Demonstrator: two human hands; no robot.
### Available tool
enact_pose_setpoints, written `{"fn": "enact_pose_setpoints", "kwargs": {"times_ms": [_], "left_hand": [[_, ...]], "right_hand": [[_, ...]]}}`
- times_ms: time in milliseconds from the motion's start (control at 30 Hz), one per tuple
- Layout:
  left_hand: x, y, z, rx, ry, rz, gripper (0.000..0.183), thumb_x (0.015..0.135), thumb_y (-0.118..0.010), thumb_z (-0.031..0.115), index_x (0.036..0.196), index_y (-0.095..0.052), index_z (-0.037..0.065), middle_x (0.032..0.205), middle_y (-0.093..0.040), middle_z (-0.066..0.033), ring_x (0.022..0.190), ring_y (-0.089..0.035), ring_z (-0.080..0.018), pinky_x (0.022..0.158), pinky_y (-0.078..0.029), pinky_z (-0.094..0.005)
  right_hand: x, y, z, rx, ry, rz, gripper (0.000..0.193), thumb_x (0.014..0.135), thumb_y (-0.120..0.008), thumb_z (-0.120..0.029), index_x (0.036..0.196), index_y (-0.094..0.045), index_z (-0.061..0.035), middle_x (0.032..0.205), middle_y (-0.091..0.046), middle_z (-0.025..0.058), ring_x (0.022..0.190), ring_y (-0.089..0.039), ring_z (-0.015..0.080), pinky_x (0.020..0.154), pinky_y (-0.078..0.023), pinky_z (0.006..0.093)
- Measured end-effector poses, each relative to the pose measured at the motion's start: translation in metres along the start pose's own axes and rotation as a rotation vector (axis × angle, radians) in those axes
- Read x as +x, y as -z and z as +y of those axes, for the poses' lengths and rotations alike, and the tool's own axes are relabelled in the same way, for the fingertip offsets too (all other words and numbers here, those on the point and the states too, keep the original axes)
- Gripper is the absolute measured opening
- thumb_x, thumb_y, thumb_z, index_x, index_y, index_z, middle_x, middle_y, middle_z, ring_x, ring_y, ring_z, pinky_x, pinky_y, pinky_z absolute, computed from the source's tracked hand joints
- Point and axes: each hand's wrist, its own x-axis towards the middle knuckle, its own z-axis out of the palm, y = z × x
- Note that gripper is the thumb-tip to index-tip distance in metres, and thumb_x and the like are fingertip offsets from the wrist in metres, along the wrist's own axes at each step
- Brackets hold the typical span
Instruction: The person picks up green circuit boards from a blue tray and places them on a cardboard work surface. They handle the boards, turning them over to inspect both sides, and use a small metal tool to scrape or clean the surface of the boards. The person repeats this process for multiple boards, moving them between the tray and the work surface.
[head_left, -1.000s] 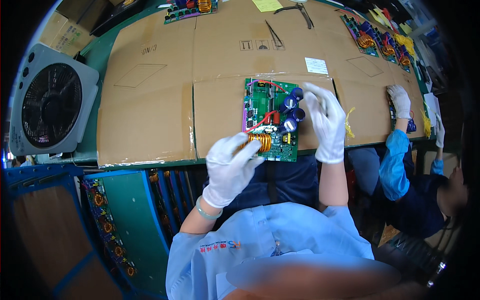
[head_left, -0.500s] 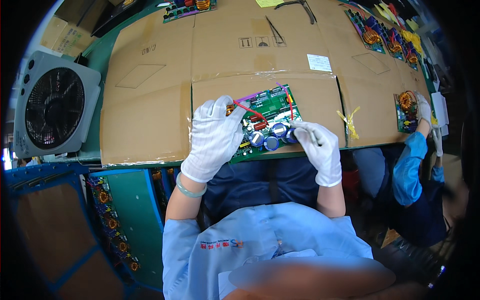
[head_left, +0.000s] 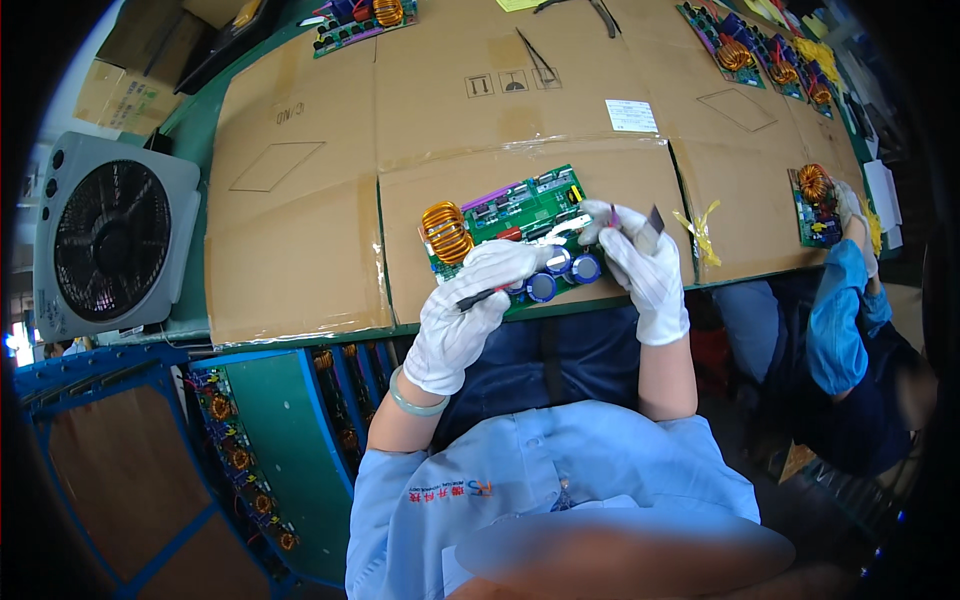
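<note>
The green board (head_left: 510, 235) lies on the cardboard-covered bench (head_left: 300, 200), near its front edge. Left hand (head_left: 470, 310) rests on it, fingers curled around a dark tool (head_left: 480, 296); right hand (head_left: 640, 265) pinches a small grey part (head_left: 650, 228) beside the board

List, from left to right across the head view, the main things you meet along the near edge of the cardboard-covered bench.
Grey box fan → copper coil on the green circuit board → left hand → right hand → yellow tape scrap → a co-worker's second green board.
</note>
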Motion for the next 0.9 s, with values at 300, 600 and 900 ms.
{"fn": "enact_pose_setpoints", "kwargs": {"times_ms": [300,600,900], "left_hand": [[-0.009,0.024,0.017,0.886,-0.188,0.156,0.022,0.081,-0.072,-0.002,0.1,-0.075,0.007,0.095,-0.077,-0.0019,0.086,-0.064,-0.0205,0.087,-0.045,-0.0359],[-0.026,0.023,0.006,0.962,-0.168,0.141,0.029,0.073,-0.073,-0.007,0.099,-0.074,0.005,0.099,-0.077,-0.003,0.089,-0.061,-0.0197,0.087,-0.045,-0.0331],[-0.029,0.025,0.001,0.998,-0.219,0.181,0.027,0.072,-0.075,-0.004,0.096,-0.075,0.009,0.097,-0.077,-0.0007,0.087,-0.066,-0.0167,0.088,-0.045,-0.032]], "right_hand": [[-0.029,0.008,0.029,-0.154,0.467,-0.102,0.025,0.103,-0.059,-0.016,0.107,-0.073,0.0039,0.107,-0.071,0.0145,0.101,-0.065,0.0246,0.081,-0.052,0.0323],[-0.033,0.008,0.027,-0.127,0.387,-0.084,0.018,0.1,-0.062,-0.01,0.103,-0.071,0.0041,0.105,-0.071,0.0146,0.102,-0.065,0.0256,0.083,-0.052,0.0342],[-0.033,0.008,0.035,-0.21,0.394,-0.042,0.024,0.101,-0.062,-0.018,0.097,-0.071,0.0036,0.107,-0.07,0.0177,0.1,-0.066,0.0259,0.086,-0.051,0.0336]]}}
